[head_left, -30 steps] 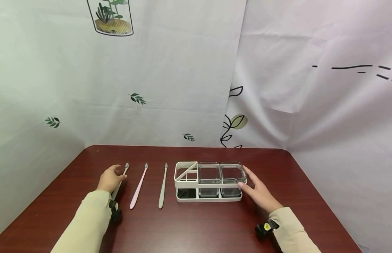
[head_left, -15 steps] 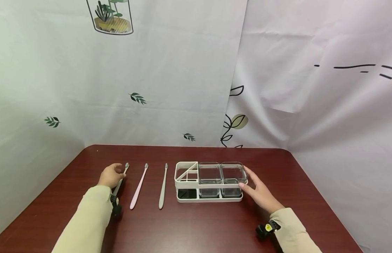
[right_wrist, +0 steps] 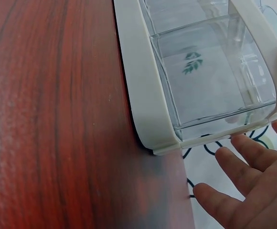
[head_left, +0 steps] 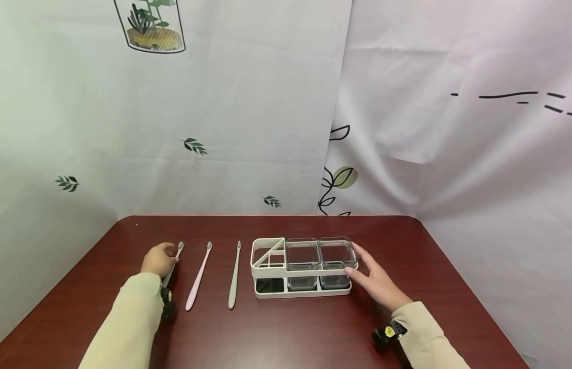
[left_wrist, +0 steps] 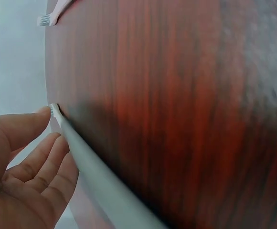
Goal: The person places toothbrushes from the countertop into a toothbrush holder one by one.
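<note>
My left hand [head_left: 159, 260] is over a grey toothbrush [head_left: 179, 250] at the table's left, thumb and fingers apart around its neck. The left wrist view shows that toothbrush [left_wrist: 100, 176] lying along the table, the thumb tip overlapping its bristle head. To its right lie a pink toothbrush [head_left: 198, 279] and a pale grey-green toothbrush [head_left: 234, 277], bristles away from me. My right hand [head_left: 377, 282] holds the right end of a white toothbrush holder [head_left: 269, 272], thumb on the front of its upper frame, index finger at the side. Its other fingers [right_wrist: 219, 202] are spread away from it.
Two clear cups [head_left: 302, 255] sit in the holder, beside its divided slots at the left. The dark red table [head_left: 286, 333] ends at a white printed cloth [head_left: 230, 102] behind. Black cameras are strapped to both wrists.
The head view has shifted slightly, moving the whole scene a little left and down. Both hands keep nearly the same places, and the toothbrushes and holder stay put on the table.
</note>
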### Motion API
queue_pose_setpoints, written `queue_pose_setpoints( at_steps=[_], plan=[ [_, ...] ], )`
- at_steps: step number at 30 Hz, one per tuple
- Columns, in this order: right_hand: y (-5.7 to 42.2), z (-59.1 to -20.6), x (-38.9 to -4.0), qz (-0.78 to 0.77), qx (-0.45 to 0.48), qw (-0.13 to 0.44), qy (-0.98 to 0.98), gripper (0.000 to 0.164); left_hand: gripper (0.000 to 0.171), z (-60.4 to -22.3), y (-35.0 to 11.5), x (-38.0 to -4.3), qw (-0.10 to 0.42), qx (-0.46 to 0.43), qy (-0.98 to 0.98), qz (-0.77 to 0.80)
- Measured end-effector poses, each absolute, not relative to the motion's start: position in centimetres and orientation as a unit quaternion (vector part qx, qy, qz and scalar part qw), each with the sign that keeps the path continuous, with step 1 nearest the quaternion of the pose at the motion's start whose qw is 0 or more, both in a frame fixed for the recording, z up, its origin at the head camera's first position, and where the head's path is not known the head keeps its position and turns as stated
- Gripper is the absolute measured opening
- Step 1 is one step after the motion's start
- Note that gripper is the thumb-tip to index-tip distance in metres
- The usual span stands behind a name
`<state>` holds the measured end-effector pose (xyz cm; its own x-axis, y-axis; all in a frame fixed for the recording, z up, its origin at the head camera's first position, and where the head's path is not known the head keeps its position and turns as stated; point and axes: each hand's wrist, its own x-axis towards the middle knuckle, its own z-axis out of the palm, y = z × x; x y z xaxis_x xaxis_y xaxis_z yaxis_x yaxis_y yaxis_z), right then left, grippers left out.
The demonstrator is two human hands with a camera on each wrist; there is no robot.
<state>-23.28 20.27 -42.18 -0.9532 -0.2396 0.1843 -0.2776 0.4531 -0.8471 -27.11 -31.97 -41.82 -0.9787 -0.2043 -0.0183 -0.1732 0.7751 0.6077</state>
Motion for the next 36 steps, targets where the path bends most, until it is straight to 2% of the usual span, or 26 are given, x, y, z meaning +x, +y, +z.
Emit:
queue_pose_setpoints(
  at_steps=[10, 25, 36],
  plan=[
    [20.3, -42.2, -23.3, 0.507, 0.15, 0.014, -0.849, 0.071, 0.034, -43.0, -32.2, -27.7, 0.056, 0.116, -0.941, -0.313],
    [20.3, -42.2, -23.4, 0.508, 0.164, 0.018, -0.845, 0.07, 0.034, -42.9, -32.1, -28.2, 0.045, 0.135, -0.933, -0.329],
    [20.3, -42.4, -23.4, 0.515, 0.167, 0.017, -0.841, 0.07, 0.034, -42.2, -31.8, -27.8, 0.049, 0.115, -0.938, -0.324]
  ],
)
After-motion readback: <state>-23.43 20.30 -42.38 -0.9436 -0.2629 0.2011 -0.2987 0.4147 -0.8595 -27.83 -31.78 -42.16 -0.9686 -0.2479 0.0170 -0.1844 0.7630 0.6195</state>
